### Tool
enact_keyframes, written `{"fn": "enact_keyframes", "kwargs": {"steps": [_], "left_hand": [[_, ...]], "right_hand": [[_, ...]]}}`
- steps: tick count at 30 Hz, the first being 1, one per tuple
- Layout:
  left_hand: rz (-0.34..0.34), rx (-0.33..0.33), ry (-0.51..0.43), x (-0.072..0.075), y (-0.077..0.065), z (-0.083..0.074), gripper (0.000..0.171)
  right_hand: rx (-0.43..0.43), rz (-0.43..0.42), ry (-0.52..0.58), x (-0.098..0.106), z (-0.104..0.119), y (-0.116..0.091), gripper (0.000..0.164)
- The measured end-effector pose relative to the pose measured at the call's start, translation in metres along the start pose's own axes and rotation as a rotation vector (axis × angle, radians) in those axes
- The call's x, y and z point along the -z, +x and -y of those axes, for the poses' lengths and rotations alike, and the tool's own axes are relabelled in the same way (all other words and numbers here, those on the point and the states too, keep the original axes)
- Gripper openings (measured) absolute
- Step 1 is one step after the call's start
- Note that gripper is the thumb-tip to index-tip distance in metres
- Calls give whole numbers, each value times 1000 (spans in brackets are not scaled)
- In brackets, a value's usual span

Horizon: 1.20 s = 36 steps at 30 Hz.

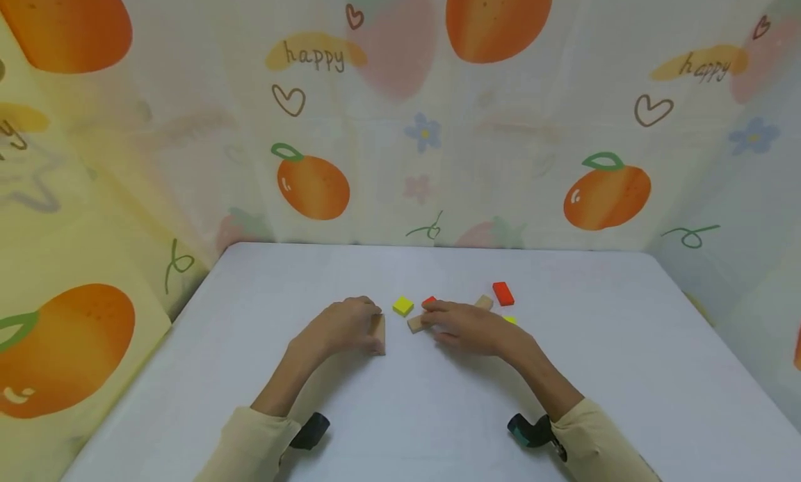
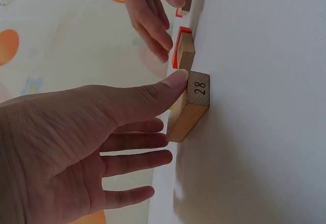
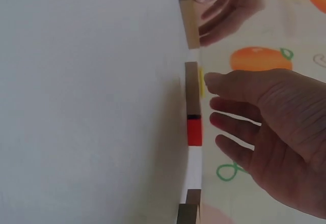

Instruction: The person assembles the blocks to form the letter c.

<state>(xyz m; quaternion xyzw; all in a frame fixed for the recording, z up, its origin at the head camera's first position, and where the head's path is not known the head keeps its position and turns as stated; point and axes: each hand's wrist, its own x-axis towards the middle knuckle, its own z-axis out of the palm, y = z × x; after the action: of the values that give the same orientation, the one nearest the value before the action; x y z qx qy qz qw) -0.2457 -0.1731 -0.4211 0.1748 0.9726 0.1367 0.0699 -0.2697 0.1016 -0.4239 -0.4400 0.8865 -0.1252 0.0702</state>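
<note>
With thumb and fingers at its two ends, my left hand holds a wooden block marked 28, which rests on the white table. To the right, my right hand is just above another wooden block, its fingers spread and loosely bent. The right wrist view shows a gap between those fingers and this wooden block, with a red block beside its end. A yellow block lies between the hands, a little farther back.
Past the right hand lie a red block, a wooden block and a partly hidden yellow block. A fruit-patterned cloth hangs behind the white table. Dark wrist cameras sit at both sleeves.
</note>
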Motion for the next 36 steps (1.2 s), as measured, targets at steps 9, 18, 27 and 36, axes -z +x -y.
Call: {"fn": "enact_keyframes", "kwargs": {"steps": [9, 18, 27, 36], "left_hand": [[-4, -4, 3, -2, 0, -1, 59], [49, -38, -26, -1, -3, -7, 47], [116, -129, -10, -1, -5, -16, 30], [164, -184, 35, 0, -7, -26, 37]], "right_hand": [[56, -7, -79, -7, 7, 4, 47], [109, -94, -137, -8, 8, 8, 32], [25, -48, -56, -7, 14, 10, 21], [64, -39, -62, -7, 17, 11, 9]]}}
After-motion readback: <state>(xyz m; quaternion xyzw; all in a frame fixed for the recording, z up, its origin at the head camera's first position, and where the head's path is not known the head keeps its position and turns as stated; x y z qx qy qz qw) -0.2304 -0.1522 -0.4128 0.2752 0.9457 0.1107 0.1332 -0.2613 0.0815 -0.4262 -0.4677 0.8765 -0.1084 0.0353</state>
